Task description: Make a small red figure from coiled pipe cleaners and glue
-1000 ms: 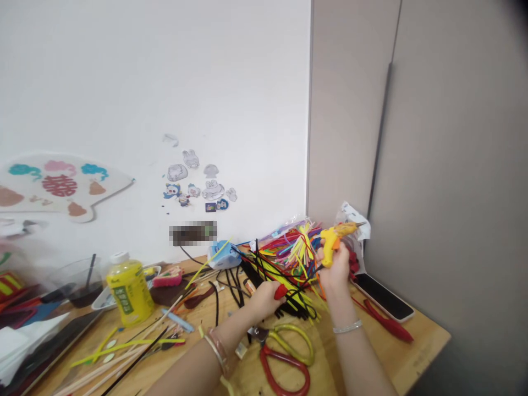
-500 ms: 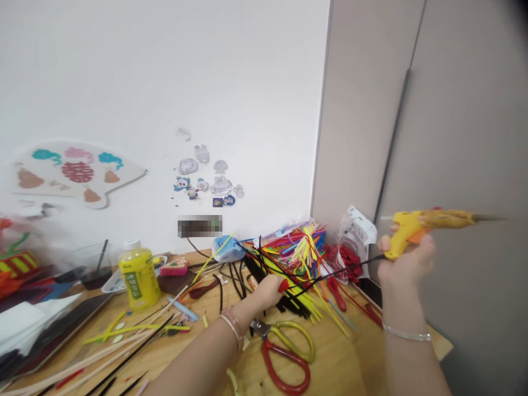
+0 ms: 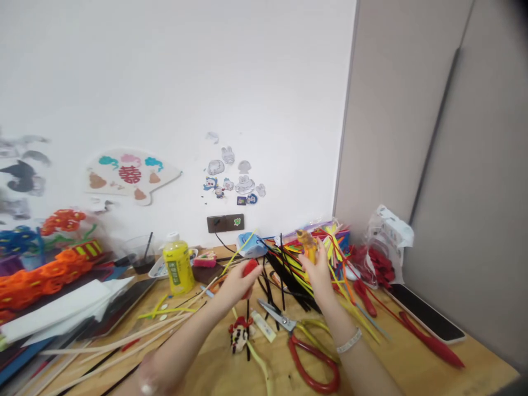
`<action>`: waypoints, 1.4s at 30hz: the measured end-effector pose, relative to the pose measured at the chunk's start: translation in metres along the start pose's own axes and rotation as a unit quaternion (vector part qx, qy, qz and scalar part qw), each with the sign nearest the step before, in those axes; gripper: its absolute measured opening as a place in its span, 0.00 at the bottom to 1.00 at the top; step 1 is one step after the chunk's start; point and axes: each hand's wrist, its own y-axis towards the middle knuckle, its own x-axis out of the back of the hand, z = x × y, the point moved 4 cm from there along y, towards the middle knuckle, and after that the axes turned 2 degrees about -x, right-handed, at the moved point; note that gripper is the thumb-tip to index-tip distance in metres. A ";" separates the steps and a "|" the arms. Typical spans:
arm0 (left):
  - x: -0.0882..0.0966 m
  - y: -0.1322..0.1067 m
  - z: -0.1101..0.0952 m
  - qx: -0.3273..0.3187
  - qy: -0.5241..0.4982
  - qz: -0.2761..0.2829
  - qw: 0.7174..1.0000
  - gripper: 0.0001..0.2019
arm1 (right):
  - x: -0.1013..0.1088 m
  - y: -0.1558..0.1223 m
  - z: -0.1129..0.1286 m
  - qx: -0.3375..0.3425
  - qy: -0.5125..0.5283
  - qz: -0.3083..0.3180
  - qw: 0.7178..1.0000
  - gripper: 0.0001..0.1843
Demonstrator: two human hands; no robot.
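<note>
My left hand (image 3: 239, 283) is closed around a small red piece (image 3: 249, 268) that sticks up between the fingers; its exact kind is unclear. My right hand (image 3: 317, 269) grips a yellow hot glue gun (image 3: 307, 242), raised above the pipe cleaners, its nozzle turned toward the left and away from me. Below my left hand, a small red, white and black fuzzy figure (image 3: 239, 336) lies on the wooden table (image 3: 206, 368). Beside it is a pale tube (image 3: 264, 325). Large scissors (image 3: 295, 346) with red and yellow handles lie slightly apart, near my right forearm.
Bundles of pipe cleaners (image 3: 292, 278) spread at the back. A yellow drink bottle (image 3: 178, 267) stands left of them. Further left are orange fuzzy flowers (image 3: 49, 278) and white sheets (image 3: 61, 308). A phone (image 3: 427, 313) lies at right, below a plastic bag (image 3: 385, 247).
My right hand has brought the glue gun from far right in toward the middle, turning it. My left hand has drawn back with the red piece. The view has swung left, uncovering the fuzzy figure.
</note>
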 end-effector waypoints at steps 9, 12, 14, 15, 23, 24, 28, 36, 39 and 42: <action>0.032 -0.083 0.070 0.074 -0.309 -0.076 0.945 0.23 | -0.013 -0.034 -0.039 0.021 -0.213 0.084 0.973 0.38; 0.025 -0.089 0.067 0.075 -0.410 -0.064 0.907 0.20 | -0.010 -0.037 -0.046 0.040 -0.276 0.097 0.955 0.37; 0.023 -0.094 0.064 0.090 -0.430 -0.075 0.895 0.19 | -0.010 -0.039 -0.050 0.048 -0.312 0.112 0.942 0.37; 0.022 -0.096 0.064 0.107 -0.432 -0.081 0.892 0.19 | -0.010 -0.040 -0.051 0.052 -0.327 0.119 0.936 0.37; 0.014 -0.100 0.075 0.224 -0.407 -0.071 0.882 0.17 | -0.013 -0.049 -0.053 0.059 -0.385 0.149 0.909 0.37; 0.014 -0.100 0.075 0.229 -0.405 -0.070 0.882 0.17 | -0.014 -0.049 -0.053 0.060 -0.388 0.149 0.907 0.37; 0.015 -0.100 0.076 0.239 -0.405 -0.071 0.880 0.19 | -0.015 -0.053 -0.052 0.063 -0.412 0.151 0.896 0.37; 0.020 -0.103 0.067 0.202 -0.410 -0.072 0.886 0.20 | -0.008 -0.042 -0.052 0.074 -0.540 0.159 0.823 0.35; 0.022 -0.105 0.059 0.141 -0.328 -0.064 0.932 0.17 | 0.008 -0.026 -0.061 0.043 -0.573 0.134 0.807 0.36; 0.024 -0.110 0.050 0.072 -0.185 -0.050 0.979 0.15 | 0.019 -0.015 -0.065 0.052 -0.595 0.108 0.795 0.29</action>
